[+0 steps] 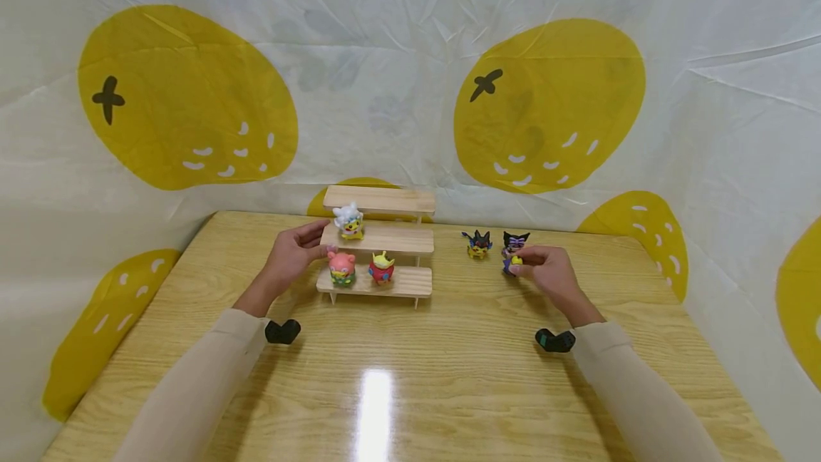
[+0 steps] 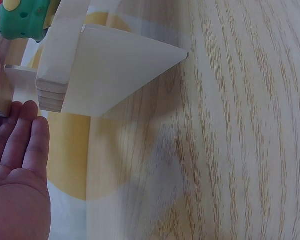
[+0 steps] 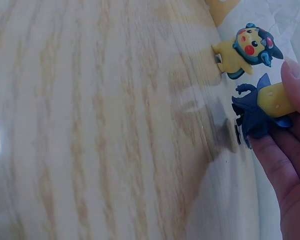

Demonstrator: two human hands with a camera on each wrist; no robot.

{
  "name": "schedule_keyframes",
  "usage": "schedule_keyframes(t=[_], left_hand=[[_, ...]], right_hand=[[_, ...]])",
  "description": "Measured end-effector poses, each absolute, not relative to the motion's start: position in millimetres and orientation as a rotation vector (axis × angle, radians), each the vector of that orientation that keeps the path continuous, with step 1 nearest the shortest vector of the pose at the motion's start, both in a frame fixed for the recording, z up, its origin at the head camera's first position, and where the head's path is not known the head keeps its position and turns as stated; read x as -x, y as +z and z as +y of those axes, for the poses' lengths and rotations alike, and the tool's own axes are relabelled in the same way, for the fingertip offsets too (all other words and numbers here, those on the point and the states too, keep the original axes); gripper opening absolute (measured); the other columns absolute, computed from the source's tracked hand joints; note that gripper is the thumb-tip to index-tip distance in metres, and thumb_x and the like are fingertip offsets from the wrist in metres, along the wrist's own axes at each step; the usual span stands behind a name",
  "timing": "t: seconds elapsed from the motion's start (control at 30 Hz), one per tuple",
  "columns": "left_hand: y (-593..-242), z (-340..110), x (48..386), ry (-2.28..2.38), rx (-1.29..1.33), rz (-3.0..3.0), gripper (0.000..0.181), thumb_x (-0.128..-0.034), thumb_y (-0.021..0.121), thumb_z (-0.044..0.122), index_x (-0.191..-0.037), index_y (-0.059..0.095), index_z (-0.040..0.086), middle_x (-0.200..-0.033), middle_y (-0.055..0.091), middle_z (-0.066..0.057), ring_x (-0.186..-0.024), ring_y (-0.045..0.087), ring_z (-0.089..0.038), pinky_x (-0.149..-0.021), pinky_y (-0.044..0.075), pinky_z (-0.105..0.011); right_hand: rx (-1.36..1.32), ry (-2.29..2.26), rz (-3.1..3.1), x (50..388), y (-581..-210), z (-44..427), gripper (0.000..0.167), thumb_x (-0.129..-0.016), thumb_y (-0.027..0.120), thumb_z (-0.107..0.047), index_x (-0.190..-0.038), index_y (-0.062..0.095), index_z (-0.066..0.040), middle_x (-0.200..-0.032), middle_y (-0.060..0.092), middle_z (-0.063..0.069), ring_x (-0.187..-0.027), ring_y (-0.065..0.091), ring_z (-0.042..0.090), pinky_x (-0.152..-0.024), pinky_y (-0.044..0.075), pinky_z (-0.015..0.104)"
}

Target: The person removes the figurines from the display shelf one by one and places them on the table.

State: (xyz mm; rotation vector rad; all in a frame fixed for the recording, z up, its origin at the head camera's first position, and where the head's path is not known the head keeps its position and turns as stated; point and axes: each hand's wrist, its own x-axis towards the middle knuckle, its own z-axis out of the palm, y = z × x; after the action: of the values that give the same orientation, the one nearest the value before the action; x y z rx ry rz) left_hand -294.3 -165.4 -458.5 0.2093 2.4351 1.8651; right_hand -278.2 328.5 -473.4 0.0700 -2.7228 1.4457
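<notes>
My right hand (image 1: 551, 273) pinches a small blue and yellow figurine (image 3: 260, 107) between thumb and fingers, at the table's right side. A figurine with a black eared hood (image 1: 515, 239) is just behind it, and a yellow figurine in a dark hood (image 1: 477, 244) stands to its left. At the left end of a three-tier wooden shelf (image 1: 404, 239), my left hand (image 1: 291, 255) has its fingers (image 2: 32, 145) nearly straight beside the middle tier. Its thumb is near a pink-headed figurine (image 1: 342, 268) on the bottom tier; whether they touch, I cannot tell.
A red figurine with a green top (image 1: 381, 269) shares the bottom tier. On the middle tier stands a yellow figurine with a white headpiece (image 1: 349, 222). The wooden table (image 1: 449, 376) meets a patterned white cloth (image 1: 372, 113) behind and at both sides.
</notes>
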Motion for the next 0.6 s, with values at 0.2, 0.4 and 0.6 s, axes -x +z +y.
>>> schedule_keyframes(t=[0.2,0.4,0.6], left_hand=[[-458.2,-166.0,293.0,1.868,-0.223,2.427,0.064,-0.0992,0.072,0.012,-0.157,0.047,0.007,-0.163,0.043,-0.021,-0.153,0.041,-0.035,-0.103,0.054,-0.018],[-459.0,-166.0,294.0,1.888,-0.23,2.413,0.064,-0.0989,0.073,0.011,-0.157,0.047,0.007,-0.163,0.043,-0.022,-0.153,0.042,-0.036,-0.099,0.055,-0.014],[-458.8,-166.3,295.1,1.882,-0.221,2.417,0.065,-0.0985,0.073,0.012,-0.157,0.047,0.007,-0.163,0.042,-0.022,-0.153,0.041,-0.035,-0.102,0.054,-0.017]], right_hand=[[-0.054,1.454,-2.74,277.5,-474.3,330.4,0.033,-0.095,0.078,-0.016,-0.122,0.076,0.002,-0.128,0.073,0.023,-0.096,0.065,-0.004,-0.082,0.051,0.01],[-0.03,1.435,-2.742,279.7,-478.8,333.7,0.035,-0.094,0.079,-0.016,-0.124,0.075,0.001,-0.126,0.074,0.022,-0.096,0.065,-0.004,-0.083,0.05,0.008],[-0.006,1.42,-2.754,280.4,-480.0,335.8,0.034,-0.094,0.079,-0.015,-0.123,0.075,0.002,-0.123,0.075,0.022,-0.094,0.064,-0.004,-0.08,0.05,0.01]])
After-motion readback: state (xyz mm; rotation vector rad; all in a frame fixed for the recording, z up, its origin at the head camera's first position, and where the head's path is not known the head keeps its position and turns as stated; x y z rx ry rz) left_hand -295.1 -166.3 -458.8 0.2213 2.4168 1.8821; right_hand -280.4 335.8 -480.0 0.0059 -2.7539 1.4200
